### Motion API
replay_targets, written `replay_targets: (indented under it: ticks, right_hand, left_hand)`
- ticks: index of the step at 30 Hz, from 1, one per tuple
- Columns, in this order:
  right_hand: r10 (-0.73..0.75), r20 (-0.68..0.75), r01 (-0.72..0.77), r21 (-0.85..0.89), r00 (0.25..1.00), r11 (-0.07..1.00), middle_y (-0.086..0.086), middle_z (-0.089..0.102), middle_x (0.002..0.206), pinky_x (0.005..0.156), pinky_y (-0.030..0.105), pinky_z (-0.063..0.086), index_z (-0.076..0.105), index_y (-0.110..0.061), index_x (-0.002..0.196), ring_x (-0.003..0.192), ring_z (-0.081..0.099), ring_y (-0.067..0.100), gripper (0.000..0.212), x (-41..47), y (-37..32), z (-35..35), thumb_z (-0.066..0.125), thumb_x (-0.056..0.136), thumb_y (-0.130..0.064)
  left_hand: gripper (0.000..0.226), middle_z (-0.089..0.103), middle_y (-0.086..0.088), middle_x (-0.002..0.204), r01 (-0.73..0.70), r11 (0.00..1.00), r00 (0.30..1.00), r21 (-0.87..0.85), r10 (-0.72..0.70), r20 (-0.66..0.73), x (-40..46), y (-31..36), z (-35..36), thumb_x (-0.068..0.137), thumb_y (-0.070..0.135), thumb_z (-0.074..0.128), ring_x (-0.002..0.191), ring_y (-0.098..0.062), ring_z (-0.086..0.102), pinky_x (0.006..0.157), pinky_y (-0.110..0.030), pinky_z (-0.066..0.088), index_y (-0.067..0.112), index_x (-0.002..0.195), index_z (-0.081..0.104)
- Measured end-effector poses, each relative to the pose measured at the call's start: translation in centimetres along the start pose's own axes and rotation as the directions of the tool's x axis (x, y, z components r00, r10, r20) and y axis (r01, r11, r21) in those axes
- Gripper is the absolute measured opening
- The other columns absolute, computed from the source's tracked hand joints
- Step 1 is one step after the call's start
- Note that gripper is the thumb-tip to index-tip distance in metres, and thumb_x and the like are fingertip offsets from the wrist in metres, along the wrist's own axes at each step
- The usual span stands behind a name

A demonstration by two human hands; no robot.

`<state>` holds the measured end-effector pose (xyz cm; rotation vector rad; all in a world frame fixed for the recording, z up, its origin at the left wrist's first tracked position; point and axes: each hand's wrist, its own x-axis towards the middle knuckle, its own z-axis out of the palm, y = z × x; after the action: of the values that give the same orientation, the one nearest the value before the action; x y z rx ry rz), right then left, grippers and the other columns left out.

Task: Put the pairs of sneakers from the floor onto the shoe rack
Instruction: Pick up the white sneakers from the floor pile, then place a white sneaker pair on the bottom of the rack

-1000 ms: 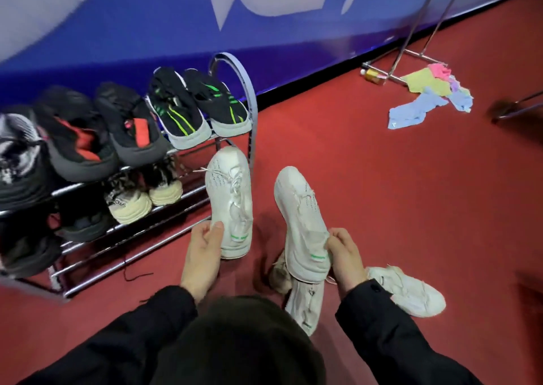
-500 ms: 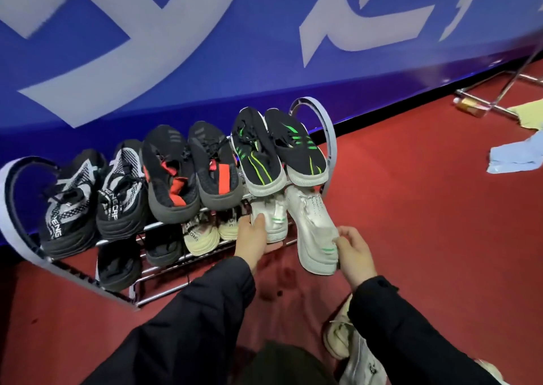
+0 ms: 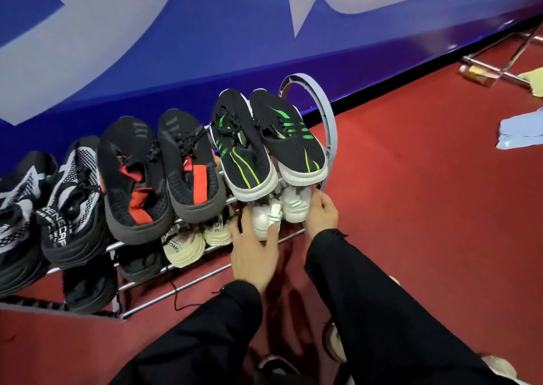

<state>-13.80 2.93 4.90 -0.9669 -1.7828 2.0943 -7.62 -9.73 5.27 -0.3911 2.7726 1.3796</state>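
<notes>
White sneakers (image 3: 279, 211) are sitting heel-out on the middle tier of the shoe rack (image 3: 320, 111), tucked right under the black-and-green pair (image 3: 264, 140) at the rack's right end. Left hand (image 3: 254, 252) rests against the heel of the left white shoe, fingers (image 3: 271, 231) spread and fairly straight, not really wrapped around anything. Right hand (image 3: 321, 214) cups the heel of the right one, fingers curled round its outer side, right next to the rack's grey hoop. Further left along the rack from the white pair are cream sneakers (image 3: 195, 239) on the same tier, with black-and-red shoes (image 3: 158, 176) and black-and-white knit ones (image 3: 55, 205) up top. Red floor (image 3: 426, 193) everywhere, blue wall (image 3: 176, 46) behind the rack.
</notes>
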Motion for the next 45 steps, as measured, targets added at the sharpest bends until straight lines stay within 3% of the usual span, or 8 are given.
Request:
replay_targets:
  ticks: [4,8,13,20,23,34,40,45]
  right_hand:
    - [0.023,0.119,-0.006,-0.145,0.993,0.989,-0.004,0.059,0.123,0.110,0.032,0.040,0.066,-0.027,0.126,0.120,0.054,0.011,0.037,-1.0,1.4,-0.4,0.057,0.094,-0.044]
    - [-0.004,0.186,0.055,-0.267,0.983,0.962,-0.001,0.052,0.137,0.110,0.032,0.040,0.052,-0.030,0.142,0.120,0.052,0.009,0.056,-1.6,1.9,-0.7,0.063,0.088,-0.041]
    - [-0.058,0.095,0.075,-0.190,0.994,0.979,-0.004,0.063,0.123,0.106,0.035,0.047,0.059,-0.019,0.125,0.104,0.059,0.005,0.034,-1.8,0.6,-0.1,0.065,0.092,-0.023]
    - [-0.040,0.106,0.062,-0.217,0.994,0.974,0.008,0.061,0.121,0.098,0.038,0.053,0.063,-0.032,0.126,0.097,0.064,0.011,0.042,-1.8,1.3,-0.6,0.063,0.085,-0.023]
    - [-0.018,0.116,0.046,-0.243,0.993,0.969,0.004,0.064,0.121,0.099,0.040,0.053,0.062,-0.030,0.125,0.102,0.066,0.015,0.042,-1.7,1.5,-0.6,0.061,0.084,-0.021]
    - [0.056,0.212,-0.021,-0.167,0.976,0.986,-0.003,0.062,0.138,0.107,0.048,0.049,0.052,-0.020,0.143,0.125,0.061,0.017,0.064,-1.8,2.9,-1.7,0.059,0.080,-0.015]
    - [0.104,0.211,-0.080,-0.116,0.972,0.990,0.002,0.065,0.107,0.078,0.039,0.056,0.062,-0.015,0.120,0.080,0.063,0.023,0.030,-1.9,2.2,-4.1,0.051,0.097,0.000]
    - [0.176,0.126,-0.152,-0.179,0.976,0.972,0.006,0.064,0.084,0.055,0.026,0.053,0.064,-0.015,0.090,0.058,0.062,0.015,0.022,-3.0,4.0,-9.7,0.049,0.098,0.000]
  left_hand:
    - [0.064,0.026,-0.005,0.154,-0.200,0.947,0.980,0.250,0.194,0.046,0.5,-1.3,-0.2,0.089,0.042,0.061,0.132,-0.032,0.048,0.092,-0.043,0.050,0.044,0.146,0.033]
    - [0.048,0.037,-0.001,0.142,-0.202,0.927,0.979,0.317,0.199,0.042,1.8,-2.0,-0.4,0.092,0.056,0.056,0.113,-0.031,0.060,0.077,-0.045,0.055,0.044,0.136,0.041]
    - [0.049,0.054,-0.004,0.125,-0.139,0.963,0.989,0.231,0.148,-0.024,2.8,-1.5,0.0,0.089,0.055,0.062,0.112,-0.031,0.060,0.081,-0.043,0.052,0.033,0.131,0.052]
    - [0.051,0.062,-0.011,0.120,-0.149,0.980,0.986,0.135,0.158,-0.058,3.5,-0.8,0.5,0.087,0.041,0.070,0.108,-0.034,0.061,0.089,-0.042,0.050,0.017,0.131,0.059]
    - [0.049,0.057,-0.012,0.122,-0.139,0.990,0.987,0.037,0.141,-0.077,3.1,-2.0,0.6,0.086,0.036,0.071,0.103,-0.035,0.063,0.092,-0.043,0.050,0.017,0.130,0.060]
    - [0.036,0.055,-0.022,0.112,-0.173,0.961,0.983,0.216,0.183,-0.028,3.2,-2.5,0.4,0.088,0.022,0.069,0.103,-0.044,0.056,0.086,-0.048,0.049,0.006,0.117,0.054]
    - [0.062,0.029,-0.016,0.151,-0.253,0.956,0.968,0.149,0.248,0.048,1.4,-3.2,0.6,0.088,0.017,0.062,0.132,-0.036,0.041,0.104,-0.041,0.043,0.019,0.144,0.036]
    - [0.048,0.044,-0.006,0.133,-0.266,0.961,0.964,0.075,0.268,-0.006,-2.2,-3.4,1.6,0.089,0.022,0.056,0.106,-0.029,0.059,0.089,-0.040,0.051,0.018,0.135,0.046]
